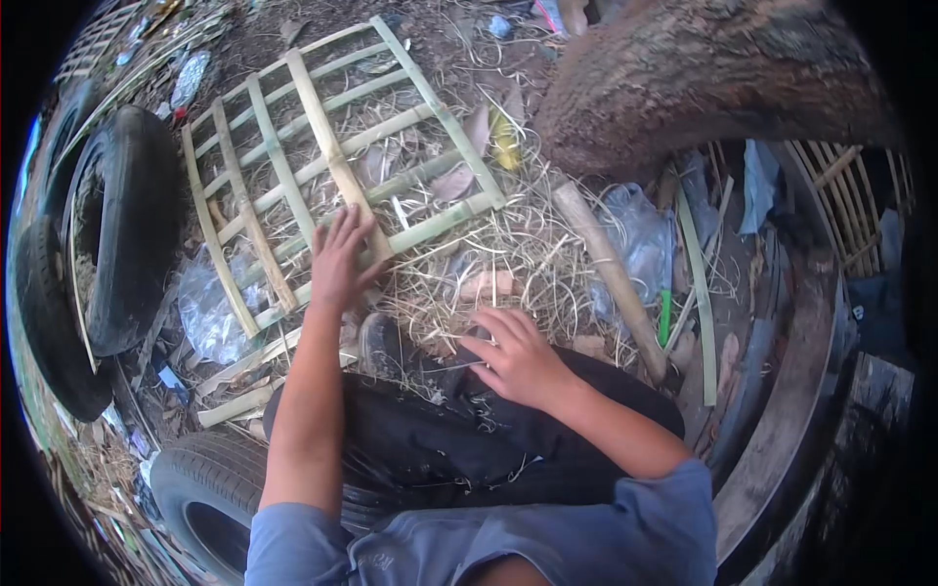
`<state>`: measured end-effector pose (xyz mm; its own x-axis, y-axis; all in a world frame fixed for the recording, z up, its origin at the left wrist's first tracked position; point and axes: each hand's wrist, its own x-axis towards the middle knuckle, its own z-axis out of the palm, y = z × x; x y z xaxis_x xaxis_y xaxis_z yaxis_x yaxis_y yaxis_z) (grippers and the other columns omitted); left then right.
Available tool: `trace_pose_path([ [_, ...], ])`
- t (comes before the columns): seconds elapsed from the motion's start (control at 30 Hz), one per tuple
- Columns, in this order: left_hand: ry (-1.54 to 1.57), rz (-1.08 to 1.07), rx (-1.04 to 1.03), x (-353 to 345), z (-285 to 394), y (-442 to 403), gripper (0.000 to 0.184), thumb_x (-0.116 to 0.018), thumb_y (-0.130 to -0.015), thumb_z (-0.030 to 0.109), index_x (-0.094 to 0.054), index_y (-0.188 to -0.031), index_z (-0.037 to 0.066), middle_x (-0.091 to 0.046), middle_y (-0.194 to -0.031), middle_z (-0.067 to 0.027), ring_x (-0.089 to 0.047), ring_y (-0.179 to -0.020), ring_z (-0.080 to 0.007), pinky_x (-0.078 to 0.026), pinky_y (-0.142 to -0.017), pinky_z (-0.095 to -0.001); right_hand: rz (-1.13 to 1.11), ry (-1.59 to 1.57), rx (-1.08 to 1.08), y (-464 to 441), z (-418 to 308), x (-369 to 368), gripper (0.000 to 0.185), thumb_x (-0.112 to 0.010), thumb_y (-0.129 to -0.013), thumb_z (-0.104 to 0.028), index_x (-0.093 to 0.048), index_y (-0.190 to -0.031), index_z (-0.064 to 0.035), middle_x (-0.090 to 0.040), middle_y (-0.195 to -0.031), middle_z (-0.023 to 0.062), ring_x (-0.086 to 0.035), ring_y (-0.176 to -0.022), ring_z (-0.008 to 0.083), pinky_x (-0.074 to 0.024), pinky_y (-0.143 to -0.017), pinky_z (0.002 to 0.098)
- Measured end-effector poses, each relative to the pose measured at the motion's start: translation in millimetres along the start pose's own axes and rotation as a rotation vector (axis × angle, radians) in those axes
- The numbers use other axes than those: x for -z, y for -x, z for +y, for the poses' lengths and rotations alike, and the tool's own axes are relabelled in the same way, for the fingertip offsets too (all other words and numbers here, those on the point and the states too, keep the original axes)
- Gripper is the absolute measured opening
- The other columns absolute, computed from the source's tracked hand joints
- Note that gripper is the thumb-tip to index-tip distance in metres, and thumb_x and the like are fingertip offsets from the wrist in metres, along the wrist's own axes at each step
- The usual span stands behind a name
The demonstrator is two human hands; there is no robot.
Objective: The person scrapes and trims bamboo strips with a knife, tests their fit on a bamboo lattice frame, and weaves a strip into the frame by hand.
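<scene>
A bamboo lattice panel of crossed split strips lies on the ground in front of me. My left hand rests on its near edge, fingers stretched over a wide strip and the thumb out to the side. My right hand is above my dark trousers, apart from the panel, with loosely bent, separated fingers. Thin pale strands show near its fingertips; whether they touch the hand I cannot tell. Bamboo shavings are scattered between the panel and my knees.
Old tyres stand at left, and another tyre lies beside my hip. A thick trunk crosses the upper right. A bamboo pole, a green-handled tool and plastic bags lie at right.
</scene>
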<state>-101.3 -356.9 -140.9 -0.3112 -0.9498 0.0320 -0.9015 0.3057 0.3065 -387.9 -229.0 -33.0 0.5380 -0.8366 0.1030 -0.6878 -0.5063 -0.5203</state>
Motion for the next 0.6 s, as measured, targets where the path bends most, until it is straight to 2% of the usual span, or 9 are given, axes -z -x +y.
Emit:
trace_pose_path([
  [0.07,-0.010,-0.004,-0.005,0,0,1,0.071,-0.075,-0.072,0.038,-0.049,-0.136,0.020,-0.030,-0.154,-0.0082,-0.025,-0.143,-0.0257,-0.015,-0.116,-0.0463,-0.127,-0.010,-0.087,40,2,20,0.035,-0.071,-0.078,-0.019,-0.063,-0.110,-0.0069,-0.054,-0.122,0.0158,-0.047,-0.121,0.0325,-0.0360,-0.103,0.0461],
  [0.1,-0.013,-0.005,-0.006,2,3,2,0.071,-0.075,-0.072,0.038,-0.049,-0.136,0.020,-0.030,-0.154,-0.0082,-0.025,-0.143,-0.0257,-0.015,-0.116,-0.0463,-0.126,-0.012,-0.087,55,7,26,0.035,-0.071,-0.078,-0.019,-0.063,-0.110,-0.0069,-0.054,-0.122,0.0158,-0.047,-0.121,0.0325,-0.0360,-0.103,0.0461],
  [0.17,-0.019,-0.059,0.025,10,8,1,0.065,-0.072,-0.078,0.036,-0.047,-0.136,0.020,-0.028,-0.154,-0.0066,-0.022,-0.144,-0.0245,-0.013,-0.118,-0.0476,-0.146,0.015,-0.285,69,18,35,0.034,-0.072,-0.077,-0.018,-0.064,-0.108,-0.0071,-0.055,-0.119,0.0149,-0.049,-0.117,0.0332,-0.0379,-0.100,0.0453],
  [0.2,-0.038,-0.077,0.037,11,9,0,0.067,-0.071,-0.078,0.040,-0.045,-0.137,0.021,-0.027,-0.155,-0.0060,-0.022,-0.144,-0.0236,-0.012,-0.118,-0.0478,-0.141,0.014,-0.262,67,20,37,0.034,-0.072,-0.077,-0.018,-0.064,-0.108,-0.0071,-0.055,-0.119,0.0149,-0.049,-0.117,0.0332,-0.0379,-0.100,0.0453],
  [0.27,-0.065,-0.103,0.042,9,6,0,0.069,-0.070,-0.079,0.045,-0.043,-0.139,0.023,-0.026,-0.156,-0.0053,-0.021,-0.145,-0.0226,-0.011,-0.119,-0.0475,-0.078,-0.096,-0.388,52,22,38,0.034,-0.072,-0.077,-0.017,-0.064,-0.108,-0.0069,-0.055,-0.118,0.0144,-0.050,-0.114,0.0338,-0.0390,-0.098,0.0437],
  [0.33,-0.047,-0.098,0.028,14,6,1,0.070,-0.068,-0.079,0.048,-0.042,-0.140,0.025,-0.025,-0.156,-0.0061,-0.020,-0.145,-0.0227,-0.009,-0.119,-0.0464,-0.066,-0.096,-0.307,24,22,35,0.034,-0.072,-0.076,-0.016,-0.064,-0.108,-0.0067,-0.055,-0.118,0.0137,-0.051,-0.113,0.0337,-0.0396,-0.097,0.0426],
  [0.4,0.000,-0.044,0.006,6,1,2,0.074,-0.073,-0.075,0.042,-0.043,-0.140,0.024,-0.027,-0.155,-0.0095,-0.022,-0.144,-0.0251,-0.011,-0.117,-0.0467,-0.045,-0.121,-0.242,-15,16,36,0.033,-0.072,-0.076,-0.016,-0.064,-0.107,-0.0068,-0.055,-0.118,0.0131,-0.051,-0.113,0.0333,-0.0399,-0.097,0.0426],
  [0.53,0.039,-0.036,0.012,8,-3,3,0.070,-0.070,-0.077,0.045,-0.044,-0.138,0.023,-0.029,-0.154,-0.0090,-0.023,-0.144,-0.0246,-0.011,-0.116,-0.0473,-0.020,-0.168,-0.088,-108,10,18,0.034,-0.071,-0.078,-0.018,-0.064,-0.109,-0.0077,-0.056,-0.117,0.0133,-0.052,-0.112,0.0338,-0.0401,-0.097,0.0428],
  [0.6,0.078,0.007,0.006,5,-6,5,0.070,-0.072,-0.076,0.041,-0.044,-0.138,0.023,-0.030,-0.154,-0.0080,-0.026,-0.143,-0.0246,-0.012,-0.116,-0.0492,-0.040,-0.171,-0.064,-140,6,8,0.035,-0.071,-0.078,-0.019,-0.064,-0.111,-0.0071,-0.056,-0.118,0.0152,-0.053,-0.111,0.0346,-0.0403,-0.098,0.0437],
])
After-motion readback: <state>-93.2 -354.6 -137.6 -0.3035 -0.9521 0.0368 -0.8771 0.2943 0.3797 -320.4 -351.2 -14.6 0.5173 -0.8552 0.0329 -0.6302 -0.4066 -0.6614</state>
